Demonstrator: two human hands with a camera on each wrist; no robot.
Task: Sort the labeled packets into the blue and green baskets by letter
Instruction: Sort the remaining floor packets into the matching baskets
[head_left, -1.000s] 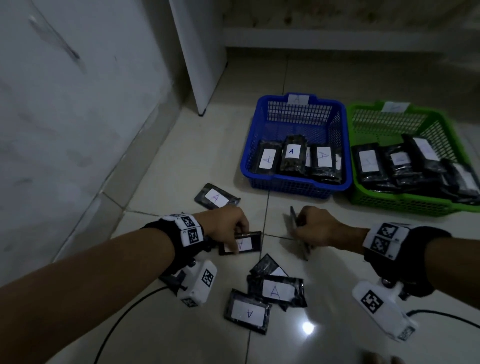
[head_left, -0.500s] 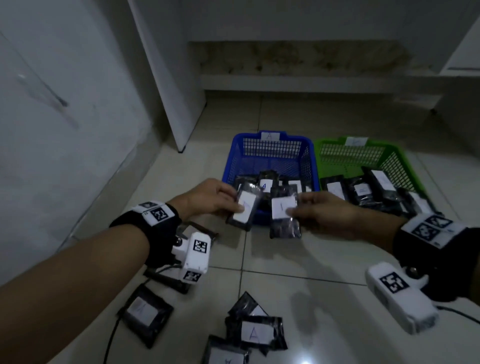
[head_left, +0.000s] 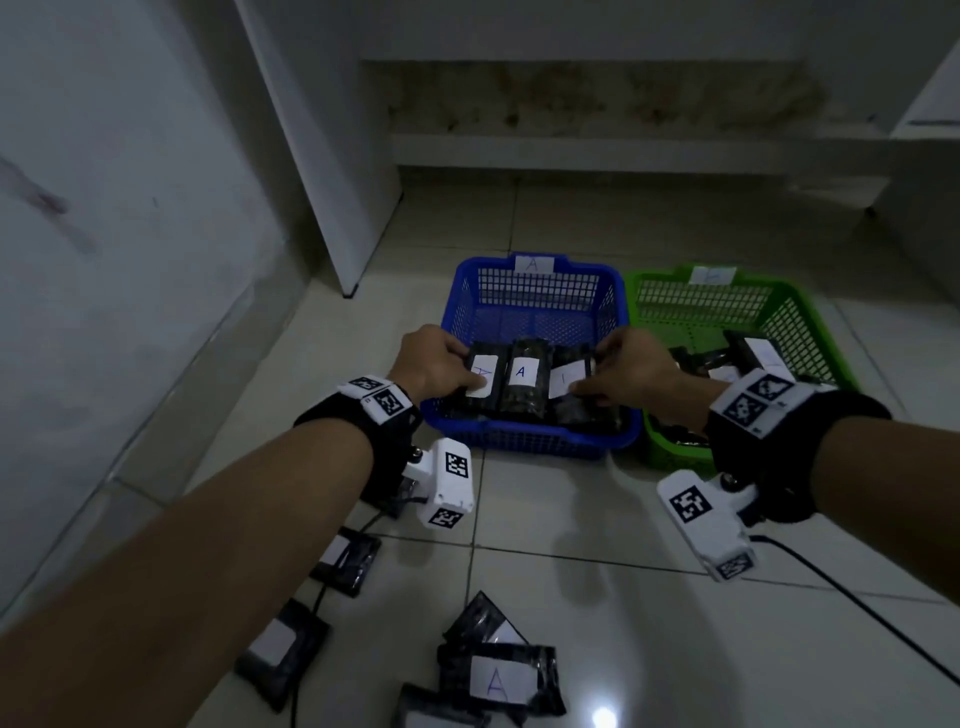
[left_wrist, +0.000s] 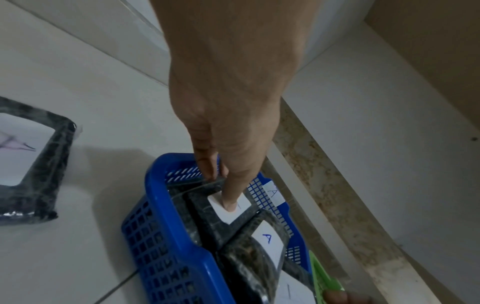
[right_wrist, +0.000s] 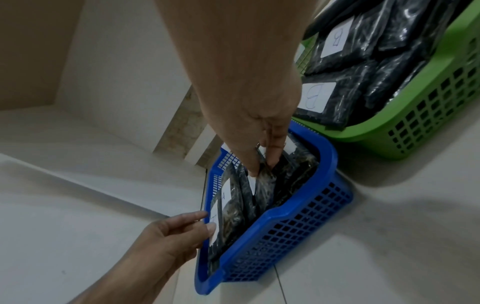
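The blue basket (head_left: 530, 434) carries an "A" tag on its far rim and holds several black packets with white labels. My left hand (head_left: 457, 368) pinches a packet labelled "A" (head_left: 480, 376) at the basket's left side, thumb on the label (left_wrist: 228, 214). My right hand (head_left: 597, 371) pinches another labelled packet (head_left: 569, 382) at the basket's right side, with the fingertips (right_wrist: 253, 171) down inside the basket (right_wrist: 298, 226). An "A" packet (head_left: 522, 379) stands between the two. The green basket (head_left: 795, 293) to the right holds "B" packets (right_wrist: 315, 96).
Several loose packets lie on the tiled floor near me, one showing "A" (head_left: 498, 680), others at the left (head_left: 345, 558). A black cable (head_left: 857, 608) runs across the floor at right. A wall stands at the left, a low ledge behind the baskets.
Both hands picked packets up off the floor, carried them forward, and now hold them down inside the blue basket. The head view has tilted up toward the baskets.
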